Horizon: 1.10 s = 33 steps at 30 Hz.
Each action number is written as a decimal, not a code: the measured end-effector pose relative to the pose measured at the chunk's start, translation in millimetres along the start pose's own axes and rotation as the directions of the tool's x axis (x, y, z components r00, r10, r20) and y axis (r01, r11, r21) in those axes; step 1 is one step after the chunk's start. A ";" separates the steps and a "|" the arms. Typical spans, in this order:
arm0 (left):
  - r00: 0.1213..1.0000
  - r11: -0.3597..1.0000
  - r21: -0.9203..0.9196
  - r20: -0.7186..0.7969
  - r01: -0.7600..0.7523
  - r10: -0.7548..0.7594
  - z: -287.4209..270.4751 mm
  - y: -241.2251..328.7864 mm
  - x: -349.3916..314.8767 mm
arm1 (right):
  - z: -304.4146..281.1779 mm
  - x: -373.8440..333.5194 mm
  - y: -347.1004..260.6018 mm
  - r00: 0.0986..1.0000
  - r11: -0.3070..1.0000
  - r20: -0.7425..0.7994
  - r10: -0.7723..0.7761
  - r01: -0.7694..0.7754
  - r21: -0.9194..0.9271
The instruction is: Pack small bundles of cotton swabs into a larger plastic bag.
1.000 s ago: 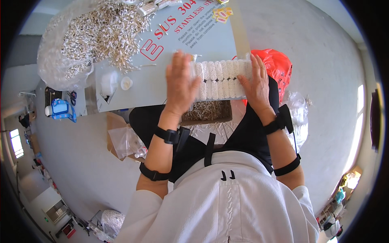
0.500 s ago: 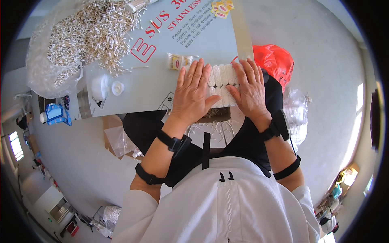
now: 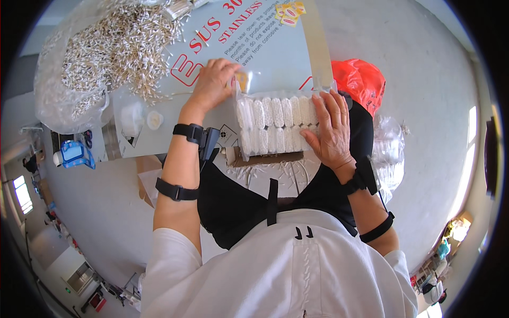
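Observation:
A clear plastic bag (image 3: 278,119) lies near the table's front edge, filled with two rows of white bundles that look like cotton swabs seen end-on. My right hand (image 3: 333,124) rests over the bag's right end, fingers stretched out and thumb on the near bundles. Beyond the bag's far left corner, my left hand (image 3: 216,79) has its fingers bent and closed on a small clear pack of cotton swabs (image 3: 242,81) with a yellow label. That pack is blurred, and part of it is hidden by the fingers.
A big open bag of loose cotton swabs (image 3: 114,58) covers the table's far left. Close by are a white round lid (image 3: 155,120) and a blue wipes pack (image 3: 74,153). Yellow labels (image 3: 290,13) lie at the far edge. A red plastic bag (image 3: 360,82) is on the right.
My left hand has left the bag's left end, moved up and left, and closed on the small swab pack. The bag's left part is now uncovered. The right hand has barely moved.

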State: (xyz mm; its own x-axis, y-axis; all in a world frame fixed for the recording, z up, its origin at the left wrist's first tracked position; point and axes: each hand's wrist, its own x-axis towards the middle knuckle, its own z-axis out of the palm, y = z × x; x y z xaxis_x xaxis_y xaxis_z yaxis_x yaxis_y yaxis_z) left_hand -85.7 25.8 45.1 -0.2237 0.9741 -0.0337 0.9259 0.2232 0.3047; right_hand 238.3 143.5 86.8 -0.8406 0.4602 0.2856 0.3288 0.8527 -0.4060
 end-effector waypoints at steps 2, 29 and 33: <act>0.994 0.999 0.026 -0.111 0.021 -0.018 1.4 -4.0 6.3 | 0.5 0.6 0.1 1.000 1.000 -0.006 -0.005 0.005 0.006; 0.985 0.997 0.054 -0.168 0.047 -0.038 -2.0 145.2 -46.6 | 9.7 12.4 -31.3 0.981 0.987 0.190 0.022 0.009 -0.163; 0.890 0.860 -0.506 -0.365 0.057 -0.274 9.5 117.7 -66.4 | 6.5 16.7 -28.3 0.987 1.000 0.158 0.022 -0.022 -0.005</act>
State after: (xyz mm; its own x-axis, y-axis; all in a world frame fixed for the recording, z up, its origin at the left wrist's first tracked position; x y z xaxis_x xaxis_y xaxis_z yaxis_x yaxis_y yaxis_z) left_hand 41.0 -12.2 74.2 -0.5637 0.7920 0.2345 0.6299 0.2286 0.7422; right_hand 212.2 125.4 97.5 -0.8906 0.4341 0.1357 0.3490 0.8436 -0.4081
